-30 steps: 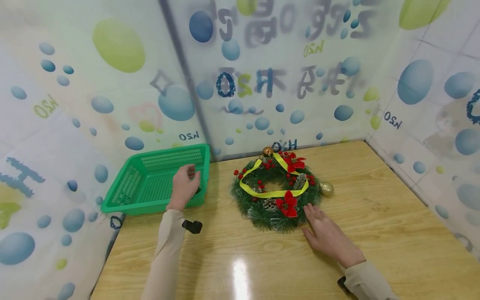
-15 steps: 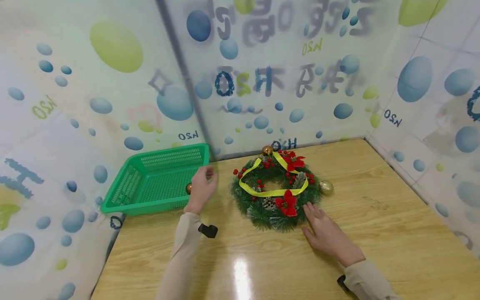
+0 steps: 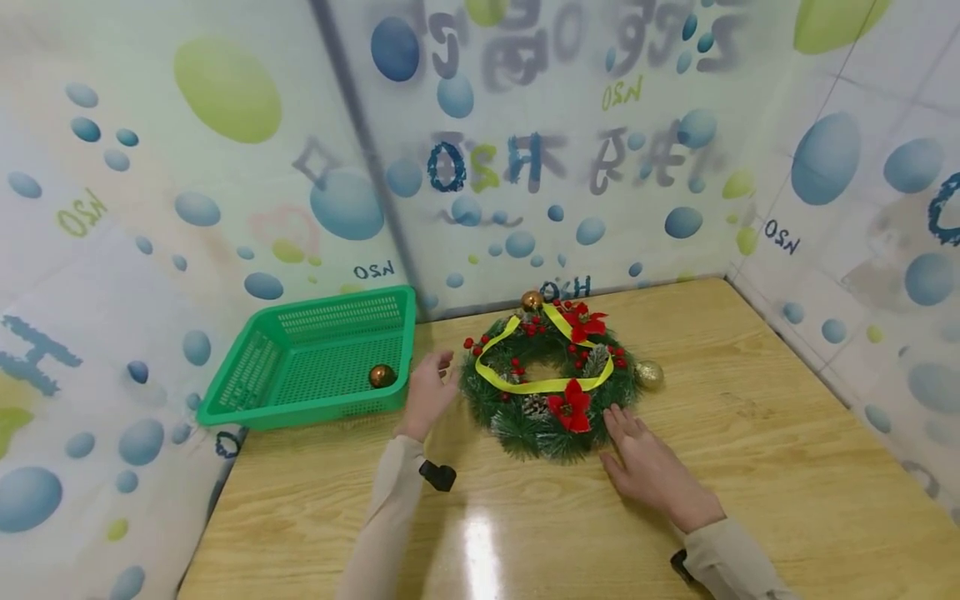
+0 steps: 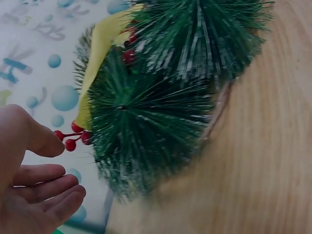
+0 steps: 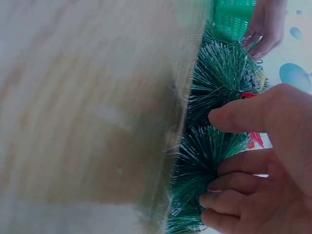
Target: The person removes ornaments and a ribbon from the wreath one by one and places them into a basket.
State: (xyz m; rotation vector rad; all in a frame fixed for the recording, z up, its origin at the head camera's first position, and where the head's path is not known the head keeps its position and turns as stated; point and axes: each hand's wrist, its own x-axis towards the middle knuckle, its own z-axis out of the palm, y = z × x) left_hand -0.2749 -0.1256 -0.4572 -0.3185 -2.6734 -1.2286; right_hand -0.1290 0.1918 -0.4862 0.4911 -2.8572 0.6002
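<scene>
A green Christmas wreath lies on the wooden table, trimmed with yellow ribbon, red poinsettias, red berries and a pinecone. My left hand is between the green basket and the wreath's left side, its fingers loosely bent with nothing in them. In the left wrist view that hand's thumb reaches toward red berries at the wreath's edge. My right hand rests its fingertips at the wreath's lower right, fingers extended. The right wrist view shows its fingers beside the green bristles.
A green plastic basket stands at the back left with a copper-coloured bauble inside. Another copper bauble sits at the wreath's back, and a gold glitter bauble at its right. A patterned curtain hangs behind the table.
My left hand has moved right, out from over the basket to the wreath's left side, uncovering the copper bauble in the basket. The right hand has stayed at the wreath.
</scene>
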